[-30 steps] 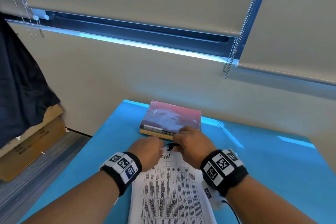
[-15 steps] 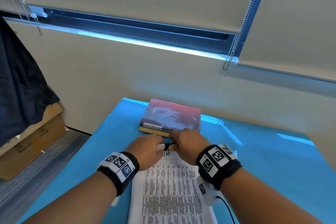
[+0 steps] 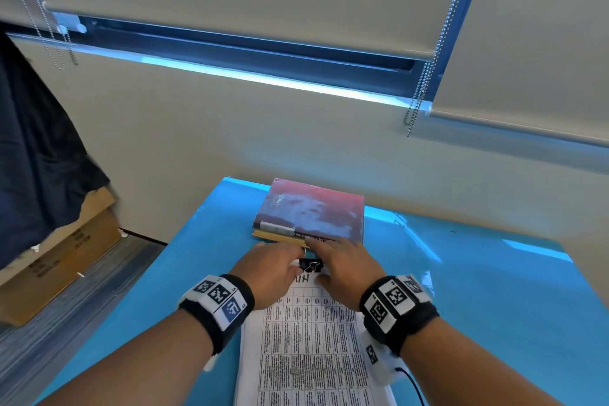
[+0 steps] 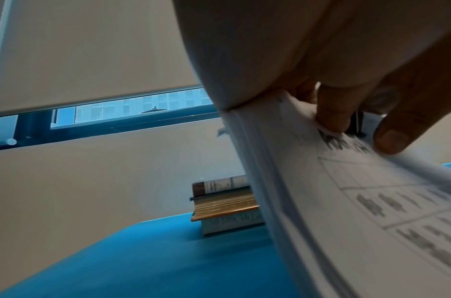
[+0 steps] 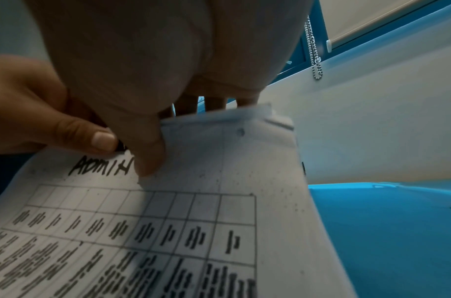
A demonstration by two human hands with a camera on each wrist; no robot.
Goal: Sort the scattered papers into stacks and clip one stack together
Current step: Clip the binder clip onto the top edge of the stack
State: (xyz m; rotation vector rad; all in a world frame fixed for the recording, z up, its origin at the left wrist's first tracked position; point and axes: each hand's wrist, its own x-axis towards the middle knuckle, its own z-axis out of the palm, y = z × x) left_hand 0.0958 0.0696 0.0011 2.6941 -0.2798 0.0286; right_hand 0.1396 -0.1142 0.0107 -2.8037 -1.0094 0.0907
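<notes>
A stack of printed papers [image 3: 309, 339] with a table grid lies on the blue table [image 3: 478, 290], its far edge lifted. A black binder clip [image 3: 311, 265] sits on that top edge, between my hands. My left hand [image 3: 270, 270] pinches the clip; its thumb [image 5: 102, 139] presses on the black body [image 5: 121, 146], and the fingers reach behind the sheets. My right hand [image 3: 346, 270] grips the stack just right of the clip, thumb [image 5: 150, 157] on the top sheet beside the handwritten heading, fingers behind. In the left wrist view the clip [image 4: 356, 125] shows between finger and thumb.
A red hardback book [image 3: 313, 211] lies on another book right behind my hands, near the table's far edge. A wall with window blinds stands beyond. A cardboard box [image 3: 59, 260] and dark cloth are on the floor to the left.
Both hands have moved a little away from me, toward the book, carrying the top edge of the stack. The clip stays between them.
</notes>
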